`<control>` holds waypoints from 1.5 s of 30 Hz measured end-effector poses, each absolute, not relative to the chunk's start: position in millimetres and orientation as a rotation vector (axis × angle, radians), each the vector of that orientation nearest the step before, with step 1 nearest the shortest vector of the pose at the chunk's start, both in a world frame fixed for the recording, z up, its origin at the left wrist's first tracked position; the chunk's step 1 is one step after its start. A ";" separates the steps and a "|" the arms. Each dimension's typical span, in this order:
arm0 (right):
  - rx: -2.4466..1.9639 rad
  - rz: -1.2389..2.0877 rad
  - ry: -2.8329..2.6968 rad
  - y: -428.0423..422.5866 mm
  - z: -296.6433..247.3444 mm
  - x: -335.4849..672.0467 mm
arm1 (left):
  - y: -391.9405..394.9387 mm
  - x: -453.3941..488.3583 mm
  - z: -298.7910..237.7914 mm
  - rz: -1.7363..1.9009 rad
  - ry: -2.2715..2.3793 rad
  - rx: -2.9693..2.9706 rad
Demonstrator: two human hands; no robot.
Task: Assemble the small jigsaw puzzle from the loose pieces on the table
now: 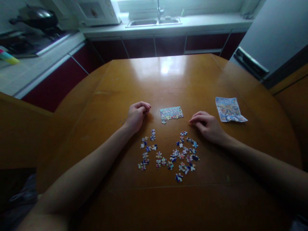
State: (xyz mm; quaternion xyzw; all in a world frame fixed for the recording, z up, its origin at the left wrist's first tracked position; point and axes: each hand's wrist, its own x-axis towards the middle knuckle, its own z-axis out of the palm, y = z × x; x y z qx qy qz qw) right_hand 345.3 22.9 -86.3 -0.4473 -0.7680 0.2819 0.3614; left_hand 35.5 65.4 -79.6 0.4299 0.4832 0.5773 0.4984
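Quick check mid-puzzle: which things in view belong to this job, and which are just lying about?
Part of the job:
- joined puzzle section, between the hands
- loose puzzle pieces
- picture sheet, probably the reference

Just lying about:
- pan on the stove
- sink
- fridge

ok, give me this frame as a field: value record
left hand: loosely curled, left of assembled section; nothing visibly held
right hand: loosely curled, right of it; nothing visibly held
assembled section: between hands, near edge uneven
loose pieces: scattered, camera side of it
printed sheet: right of right hand
surface: brown table
background: sink
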 end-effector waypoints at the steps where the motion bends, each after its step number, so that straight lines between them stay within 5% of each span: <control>1: -1.153 0.726 -1.981 22.7 -86.3 345.5 | 65.1 35.9 -79.5 1.402 1.169 1.040; 45: -1.190 0.682 -2.041 23.2 -91.5 350.6 | 64.5 33.0 -85.6 1.374 1.096 1.042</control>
